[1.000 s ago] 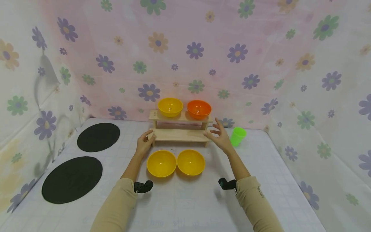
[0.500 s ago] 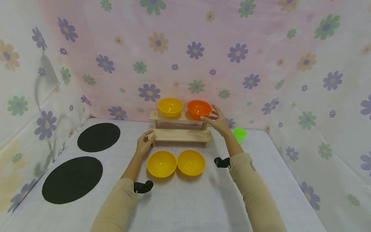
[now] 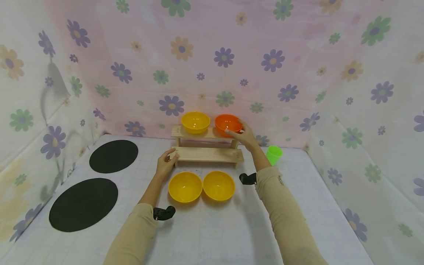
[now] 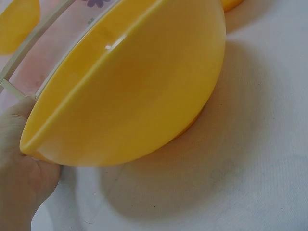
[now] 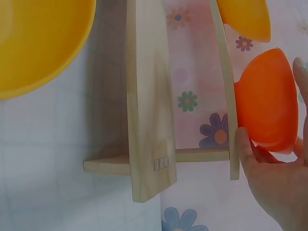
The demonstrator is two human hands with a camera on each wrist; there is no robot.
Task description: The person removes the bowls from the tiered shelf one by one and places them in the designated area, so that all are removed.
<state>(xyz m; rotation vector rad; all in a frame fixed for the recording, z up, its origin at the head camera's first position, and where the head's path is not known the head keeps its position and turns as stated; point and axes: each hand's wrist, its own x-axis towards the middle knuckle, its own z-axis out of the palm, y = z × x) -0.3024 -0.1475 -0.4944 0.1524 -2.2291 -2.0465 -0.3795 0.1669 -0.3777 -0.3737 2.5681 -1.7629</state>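
Observation:
A two-step wooden shelf (image 3: 207, 154) stands at the back of the table. Its top step carries a yellow bowl (image 3: 195, 122) and an orange bowl (image 3: 226, 123). My right hand (image 3: 236, 131) cups the orange bowl (image 5: 264, 101), thumb under its near side and fingers round its right side. My left hand (image 3: 170, 157) grips the left end of the lower step. Two more yellow bowls (image 3: 185, 186) (image 3: 219, 185) sit side by side on the table in front of the shelf. The left one (image 4: 130, 86) fills the left wrist view beside my palm.
A green cup (image 3: 273, 154) stands right of the shelf, behind my right forearm. Two black round mats (image 3: 113, 156) (image 3: 83, 204) lie on the left of the white table (image 3: 212, 235). Flowered cloth walls close in the back and both sides.
My right hand rose from the right end of the lower step to the orange bowl and closed round it. The left hand stayed on the shelf's left end.

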